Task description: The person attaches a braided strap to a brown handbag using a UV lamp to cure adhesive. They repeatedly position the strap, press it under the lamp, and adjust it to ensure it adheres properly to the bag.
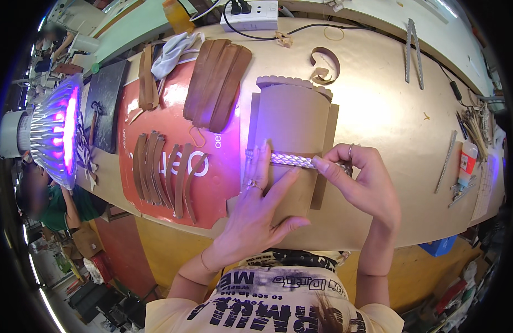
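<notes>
A silvery-white braided strap [292, 161] runs crosswise over a tan, curved cardboard-like form [292, 122] in front of me. My left hand [251, 208] lies on the form with fingers stretched and spread. Its fingertips press on the strap's left end, partly covering it. At the right edge of the form, my right hand [367, 180] pinches the other end of the strap between thumb and fingers; the very tip is mostly hidden by them. A row of scalloped tan pieces [295, 82] sits along the form's far edge.
On a red board [220, 191] to the left lie short brown strips [153, 172] and a wide brown bundle [217, 83]. A glowing lamp [70, 130] stands farther left. A power strip [251, 16] is at the back, a glue bottle [467, 164] at right. Another person sits far left.
</notes>
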Demonstrator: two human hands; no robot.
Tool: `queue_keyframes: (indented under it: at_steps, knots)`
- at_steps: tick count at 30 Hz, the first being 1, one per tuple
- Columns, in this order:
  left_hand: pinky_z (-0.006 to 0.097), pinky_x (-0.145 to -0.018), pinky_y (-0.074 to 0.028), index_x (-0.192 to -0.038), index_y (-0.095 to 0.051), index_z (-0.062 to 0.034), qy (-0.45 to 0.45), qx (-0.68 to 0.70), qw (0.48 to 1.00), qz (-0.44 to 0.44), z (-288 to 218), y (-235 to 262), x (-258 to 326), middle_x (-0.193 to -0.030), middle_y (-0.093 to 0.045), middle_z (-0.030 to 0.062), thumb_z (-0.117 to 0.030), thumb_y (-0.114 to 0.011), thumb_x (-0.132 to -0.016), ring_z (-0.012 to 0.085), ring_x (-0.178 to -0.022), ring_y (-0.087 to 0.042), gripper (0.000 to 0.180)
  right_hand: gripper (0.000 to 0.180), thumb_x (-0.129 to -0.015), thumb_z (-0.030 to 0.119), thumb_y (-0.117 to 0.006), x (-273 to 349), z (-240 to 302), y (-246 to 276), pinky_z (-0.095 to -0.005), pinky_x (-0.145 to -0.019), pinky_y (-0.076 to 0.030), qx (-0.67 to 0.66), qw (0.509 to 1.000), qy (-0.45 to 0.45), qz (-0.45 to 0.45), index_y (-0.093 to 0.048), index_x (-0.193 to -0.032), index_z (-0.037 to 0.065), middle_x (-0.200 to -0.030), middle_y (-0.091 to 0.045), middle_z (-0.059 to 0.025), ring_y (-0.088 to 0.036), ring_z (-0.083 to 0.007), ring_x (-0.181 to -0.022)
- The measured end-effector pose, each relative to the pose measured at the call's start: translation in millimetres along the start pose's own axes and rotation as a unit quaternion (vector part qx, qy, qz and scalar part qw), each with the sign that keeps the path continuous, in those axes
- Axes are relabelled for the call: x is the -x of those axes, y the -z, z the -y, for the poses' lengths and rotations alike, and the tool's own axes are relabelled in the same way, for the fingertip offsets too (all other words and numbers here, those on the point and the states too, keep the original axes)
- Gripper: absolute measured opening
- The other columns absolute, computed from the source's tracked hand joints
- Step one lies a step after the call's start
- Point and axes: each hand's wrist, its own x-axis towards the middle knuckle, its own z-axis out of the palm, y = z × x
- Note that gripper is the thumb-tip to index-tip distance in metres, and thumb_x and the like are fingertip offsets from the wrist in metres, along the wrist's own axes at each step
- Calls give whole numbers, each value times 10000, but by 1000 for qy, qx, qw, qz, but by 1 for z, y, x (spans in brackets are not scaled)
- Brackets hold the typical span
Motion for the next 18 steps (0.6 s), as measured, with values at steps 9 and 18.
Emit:
queue_keyframes:
  at_steps: [9,18]
  knots:
    - [560,-1105,-314,-1430,-445,-73,10,-1,1000,8,-2,2,-2,-1572,-77,336,-409,-797,-788,552,-1413,-211,805,236,-907,192,-708,-10,-16,-3,-243,-649,-403,-26,1000,-8,11,-673,-802,-16,-689,-598,24,-476,-49,-676]
    - [582,-1119,-285,-1414,-456,-68,38,11,999,13,-5,3,-2,-1557,-99,357,-431,-829,-744,561,-1424,-163,849,283,-875,232,-760,-14,-39,-13,-215,-579,-378,-99,994,-37,-5,-624,-721,36,-690,-600,38,-478,-30,-636]
